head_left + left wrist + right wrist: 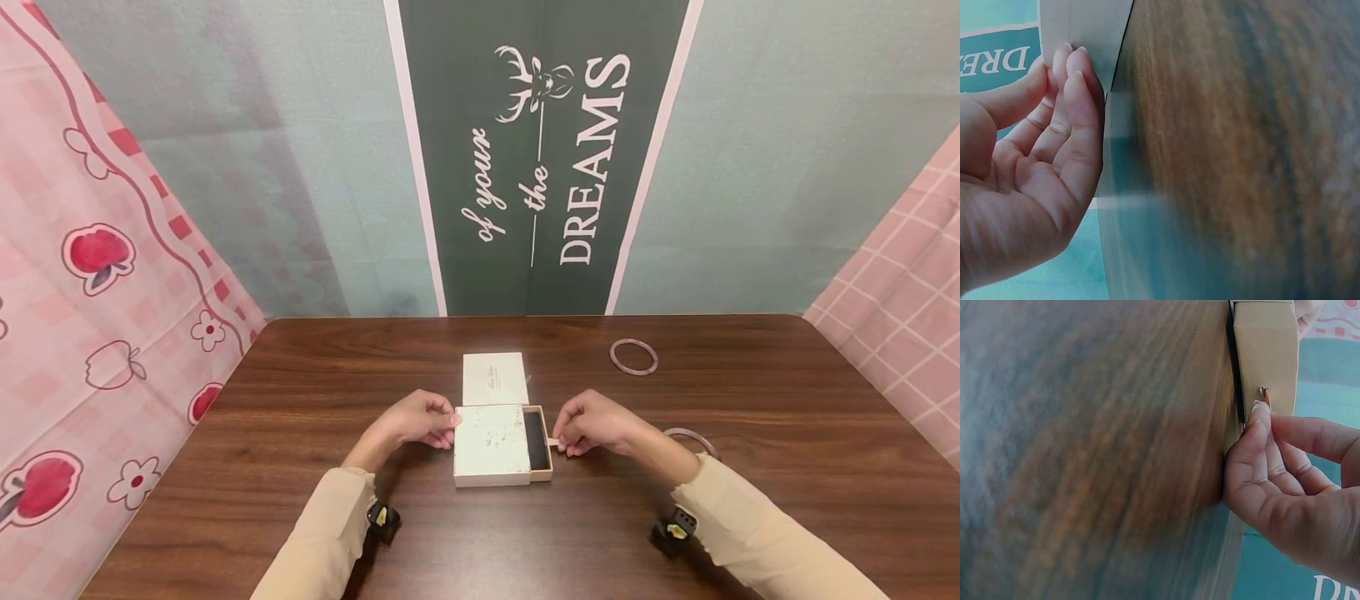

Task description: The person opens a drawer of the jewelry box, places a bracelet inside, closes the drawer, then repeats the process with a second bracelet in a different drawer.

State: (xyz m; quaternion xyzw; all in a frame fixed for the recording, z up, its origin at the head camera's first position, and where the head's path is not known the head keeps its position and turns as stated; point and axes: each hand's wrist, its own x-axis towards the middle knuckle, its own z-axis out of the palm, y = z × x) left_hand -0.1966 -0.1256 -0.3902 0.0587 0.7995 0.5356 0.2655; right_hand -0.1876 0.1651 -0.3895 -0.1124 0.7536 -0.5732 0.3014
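A white drawer-style gift box (491,442) with a small speckled print lies on the table in front of me. Its inner drawer (546,475) sticks partway out on the right, showing a black lining. My left hand (422,419) grips the outer sleeve's left edge, thumb by the top corner and fingertips against the side wall (1079,31). On the other side, my right hand (592,423) pinches a short ribbon tab (1265,394) fixed to the drawer's end. Most of the drawer is hidden within the sleeve.
Right behind the box lies a flat white card-like piece (495,377) with small printed text. One pinkish bangle (633,357) rests at the back right of the wooden table (337,350); another bangle (693,436) is partly covered by my right forearm. Printed cloths hang around the table.
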